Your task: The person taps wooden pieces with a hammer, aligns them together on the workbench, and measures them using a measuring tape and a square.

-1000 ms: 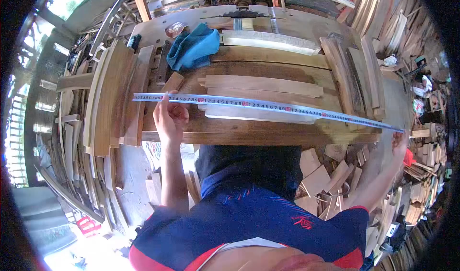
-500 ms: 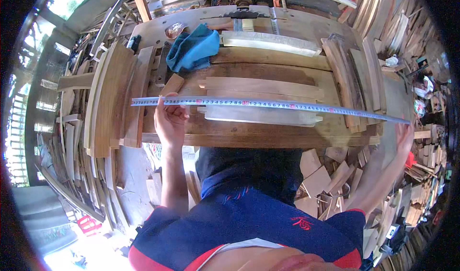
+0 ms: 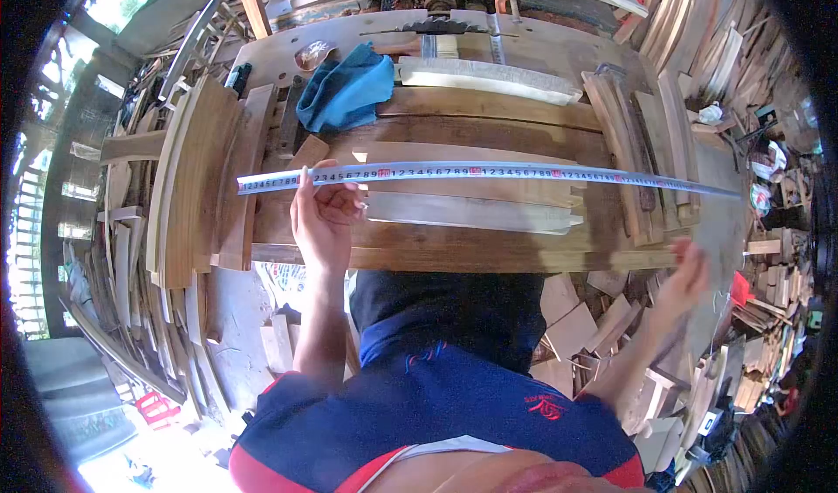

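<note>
A long white measuring tape (image 3: pixel 515 172) with black numbers and red marks stretches across the bench, above the wooden pieces. My left hand (image 3: pixel 325 218) grips it near its left end between thumb and fingers. My right hand (image 3: pixel 685 277), smeared by motion, is apart from the tape, near the bench's front right corner; its fingers are too blurred to read. Under the tape lie two pale wooden slats, the nearer slat (image 3: pixel 471 212) and the farther slat (image 3: pixel 471 154). A small wood block (image 3: pixel 310 153) rests just beyond my left hand.
A blue cloth (image 3: pixel 347 89) lies on the workbench (image 3: pixel 567 48), beside a pale board (image 3: pixel 489 78). A toothed saw blade (image 3: pixel 441 26) stands at the back. Planks (image 3: pixel 196 183) are stacked at the left, more boards (image 3: pixel 615 153) at the right. Wood offcuts (image 3: pixel 567 305) lie below.
My right hand has let go of the tape's right end and moved left and toward me. My left hand has shifted slightly right, still gripping the tape.
</note>
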Demonstrator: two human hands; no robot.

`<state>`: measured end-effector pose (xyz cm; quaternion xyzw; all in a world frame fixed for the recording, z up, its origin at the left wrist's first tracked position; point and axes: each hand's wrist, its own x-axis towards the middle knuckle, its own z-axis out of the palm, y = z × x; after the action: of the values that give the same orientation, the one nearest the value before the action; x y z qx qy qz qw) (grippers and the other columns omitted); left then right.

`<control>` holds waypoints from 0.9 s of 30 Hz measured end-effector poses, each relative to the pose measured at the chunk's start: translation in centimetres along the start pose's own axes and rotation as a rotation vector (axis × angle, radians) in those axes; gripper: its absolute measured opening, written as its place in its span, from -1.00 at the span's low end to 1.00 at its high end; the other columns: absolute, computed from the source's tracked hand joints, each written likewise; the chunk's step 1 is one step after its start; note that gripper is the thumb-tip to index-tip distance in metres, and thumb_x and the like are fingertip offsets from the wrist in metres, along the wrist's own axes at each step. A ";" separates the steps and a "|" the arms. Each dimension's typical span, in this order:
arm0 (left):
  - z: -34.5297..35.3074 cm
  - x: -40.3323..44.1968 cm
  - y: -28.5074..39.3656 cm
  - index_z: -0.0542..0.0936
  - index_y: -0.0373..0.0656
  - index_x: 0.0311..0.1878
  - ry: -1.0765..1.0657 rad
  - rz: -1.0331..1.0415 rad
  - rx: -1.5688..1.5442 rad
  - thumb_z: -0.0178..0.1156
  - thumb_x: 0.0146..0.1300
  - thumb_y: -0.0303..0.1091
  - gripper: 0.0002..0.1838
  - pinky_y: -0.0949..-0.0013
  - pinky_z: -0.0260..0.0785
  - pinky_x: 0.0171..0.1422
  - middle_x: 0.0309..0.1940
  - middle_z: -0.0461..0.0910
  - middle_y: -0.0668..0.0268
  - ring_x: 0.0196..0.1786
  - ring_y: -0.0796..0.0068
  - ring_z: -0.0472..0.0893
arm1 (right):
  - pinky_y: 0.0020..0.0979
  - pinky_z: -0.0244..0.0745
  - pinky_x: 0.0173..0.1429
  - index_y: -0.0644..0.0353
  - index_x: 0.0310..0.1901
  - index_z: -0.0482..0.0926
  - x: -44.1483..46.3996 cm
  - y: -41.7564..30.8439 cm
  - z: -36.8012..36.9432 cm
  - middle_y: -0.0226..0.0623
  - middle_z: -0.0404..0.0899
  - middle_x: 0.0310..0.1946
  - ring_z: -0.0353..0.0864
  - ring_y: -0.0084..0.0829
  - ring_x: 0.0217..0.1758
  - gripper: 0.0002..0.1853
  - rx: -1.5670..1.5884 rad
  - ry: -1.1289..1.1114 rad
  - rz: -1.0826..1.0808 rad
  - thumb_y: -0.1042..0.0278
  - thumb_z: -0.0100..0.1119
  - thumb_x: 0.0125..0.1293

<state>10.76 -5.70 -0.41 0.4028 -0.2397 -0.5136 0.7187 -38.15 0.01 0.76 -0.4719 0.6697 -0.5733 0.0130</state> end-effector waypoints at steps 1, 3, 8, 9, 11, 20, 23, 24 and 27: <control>0.0 0.1 -0.2 0.53 -0.32 0.15 -0.014 0.000 0.001 -0.09 0.63 -0.01 -0.51 0.38 0.49 -0.35 -0.36 0.68 0.13 -0.41 0.36 0.66 | -0.51 0.35 -0.26 0.25 -0.09 0.71 -2.0 -1.3 1.9 -0.36 0.71 -0.35 0.61 -0.58 -0.33 -0.64 0.111 -0.041 0.068 0.12 0.06 0.57; 0.6 0.2 -0.6 0.52 -0.34 0.16 -0.035 -0.002 -0.001 -0.09 0.63 -0.02 -0.50 0.36 0.50 -0.33 -0.34 0.69 0.10 -0.40 0.34 0.66 | -0.55 0.30 -0.36 0.26 0.01 0.69 -4.9 -3.3 5.4 -0.37 0.70 -0.38 0.61 -0.61 -0.36 -0.58 0.322 -0.207 0.256 0.04 0.04 0.58; 2.4 -0.9 -1.8 0.48 -0.42 0.23 -0.188 -0.069 -0.013 -0.11 0.64 -0.05 -0.47 0.32 0.53 -0.25 -0.25 0.73 -0.02 -0.34 0.28 0.71 | -0.63 0.18 -0.48 0.31 0.22 0.59 -5.3 -5.8 10.4 -0.29 0.71 -0.33 0.56 -0.63 -0.51 -0.44 0.476 -0.425 0.413 -0.09 0.02 0.58; 2.7 -1.2 -2.0 0.48 -0.42 0.23 -0.241 -0.079 -0.011 -0.11 0.64 -0.05 -0.47 0.32 0.53 -0.25 -0.24 0.73 -0.03 -0.33 0.27 0.72 | -0.62 0.19 -0.49 0.31 0.18 0.59 -5.2 -5.9 11.1 -0.28 0.71 -0.34 0.55 -0.62 -0.51 -0.44 0.531 -0.410 0.456 -0.10 0.02 0.57; 3.4 -1.9 -2.2 0.46 -0.41 0.25 -0.255 -0.115 0.021 -0.14 0.66 -0.07 -0.48 0.33 0.52 -0.24 -0.23 0.73 -0.02 -0.33 0.29 0.72 | -0.61 0.20 -0.50 0.30 0.12 0.60 -5.0 -6.1 12.1 -0.27 0.70 -0.36 0.55 -0.61 -0.53 -0.45 0.642 -0.380 0.542 -0.14 0.02 0.57; 4.7 -2.8 -3.2 0.49 -0.32 0.28 -0.346 -0.176 0.143 -0.12 0.65 -0.05 -0.50 0.32 0.54 -0.20 -0.18 0.73 0.04 -0.30 0.32 0.71 | -0.60 0.19 -0.61 0.13 -0.15 0.51 -3.4 -6.4 12.2 -0.37 0.64 -0.44 0.53 -0.59 -0.58 -0.63 0.657 -0.309 0.623 -0.06 0.12 0.54; 4.9 -3.0 -3.3 0.48 -0.34 0.30 -0.369 -0.216 0.121 -0.11 0.65 -0.07 -0.50 0.30 0.54 -0.17 -0.16 0.73 0.03 -0.28 0.30 0.71 | -0.61 0.19 -0.62 0.10 -0.17 0.48 -3.3 -6.2 12.6 -0.39 0.63 -0.46 0.55 -0.61 -0.58 -0.71 0.566 -0.310 0.571 0.04 0.14 0.53; 4.9 -3.0 -3.3 0.46 -0.34 0.30 -0.388 -0.216 0.114 -0.11 0.66 -0.06 -0.50 0.33 0.55 -0.18 -0.14 0.72 0.03 -0.26 0.32 0.72 | -0.61 0.19 -0.62 0.09 -0.16 0.47 -3.4 -6.1 12.7 -0.39 0.63 -0.46 0.57 -0.61 -0.57 -0.73 0.566 -0.294 0.563 0.06 0.15 0.53; 4.4 -2.7 -3.4 0.43 -0.33 0.32 -0.430 -0.217 0.097 -0.12 0.67 -0.05 -0.49 0.39 0.56 -0.20 -0.10 0.72 0.04 -0.23 0.36 0.74 | -0.61 0.19 -0.62 0.09 -0.15 0.47 -3.6 -5.6 13.4 -0.40 0.63 -0.46 0.60 -0.61 -0.55 -0.79 0.571 -0.272 0.530 0.14 0.17 0.53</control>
<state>4.58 -5.21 -0.55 0.3416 -0.3669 -0.6497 0.5715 -25.25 -7.18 -1.33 -0.3318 0.5742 -0.6452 0.3793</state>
